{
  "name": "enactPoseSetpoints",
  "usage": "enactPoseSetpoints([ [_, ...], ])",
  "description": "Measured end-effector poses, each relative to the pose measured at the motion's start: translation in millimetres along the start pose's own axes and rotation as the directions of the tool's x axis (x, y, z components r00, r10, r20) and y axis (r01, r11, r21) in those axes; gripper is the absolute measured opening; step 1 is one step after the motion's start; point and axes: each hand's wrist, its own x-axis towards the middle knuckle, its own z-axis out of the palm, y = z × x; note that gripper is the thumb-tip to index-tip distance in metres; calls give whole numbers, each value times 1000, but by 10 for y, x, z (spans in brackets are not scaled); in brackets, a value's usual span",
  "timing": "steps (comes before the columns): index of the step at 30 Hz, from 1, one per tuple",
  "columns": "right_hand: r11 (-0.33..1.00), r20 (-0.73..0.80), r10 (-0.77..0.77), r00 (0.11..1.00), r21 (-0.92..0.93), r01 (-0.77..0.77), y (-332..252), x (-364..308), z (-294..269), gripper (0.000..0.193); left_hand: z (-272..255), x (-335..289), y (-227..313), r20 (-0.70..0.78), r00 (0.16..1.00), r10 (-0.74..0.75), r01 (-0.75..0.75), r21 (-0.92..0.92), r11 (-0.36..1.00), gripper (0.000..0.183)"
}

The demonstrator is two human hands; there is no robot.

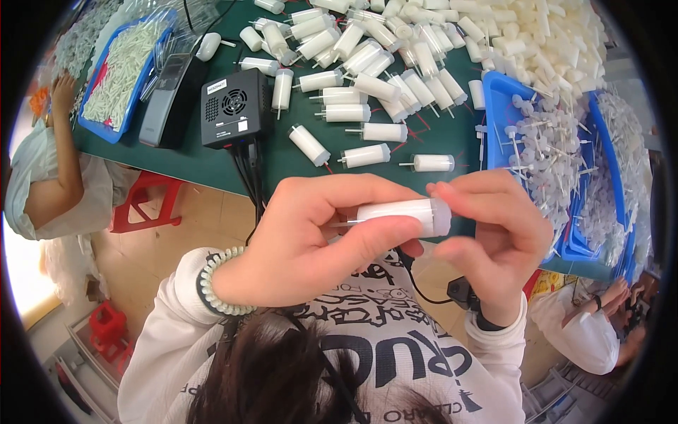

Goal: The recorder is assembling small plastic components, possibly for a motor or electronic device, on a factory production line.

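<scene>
My left hand (311, 237) is closed around a clear tube with a white cylinder inside (395, 214), between thumb and fingers. The tube lies almost level, and its frosted cap (441, 217) points right, while a thin stem shows at its left end. My right hand (498, 240) is beside the cap, thumb and index finger apart. Its index fingertip is at the cap's upper edge; whether it touches, I cannot tell. On the green table (282, 166) beyond my hands lie loose tubes of the same kind, the nearest one (432, 163) just past my fingers.
A heap of white cylinders (551, 42) covers the far right. Blue trays (498, 88) of frosted caps with stems stand at right. At left are a black vented box (235, 106) with cables and a blue tray (116, 131) of small white sticks. Other people sit at both sides.
</scene>
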Motion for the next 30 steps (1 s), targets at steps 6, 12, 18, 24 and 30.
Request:
enactPoseSetpoints([
  [6, 952, 125, -202, 971, -207, 225, -54, 13, -95, 29, -19, 4, 51, 164, 983, -85, 130, -286, 949, 18],
  [12, 932, 202, -296, 934, -155, 329, -50, 59, -115, 16, 7, -24, 30, 113, 986, -122, 149, -270, 951, 27],
  [18, 878, 229, -344, 911, -266, 398, -34, 8, -119, 13, 15, -32, -6, 122, 988, -91, 126, -316, 941, 18],
  [24, 924, 195, -250, 948, -246, 294, -125, -30, -117, 19, -30, -36, 36, 138, 990, -40, 70, -221, 973, 21],
  [30, 1000, 81, -16, 997, -9, 17, -115, -30, -113, 34, -38, 8, 83, 128, 981, 145, -165, 160, 973, 28],
])
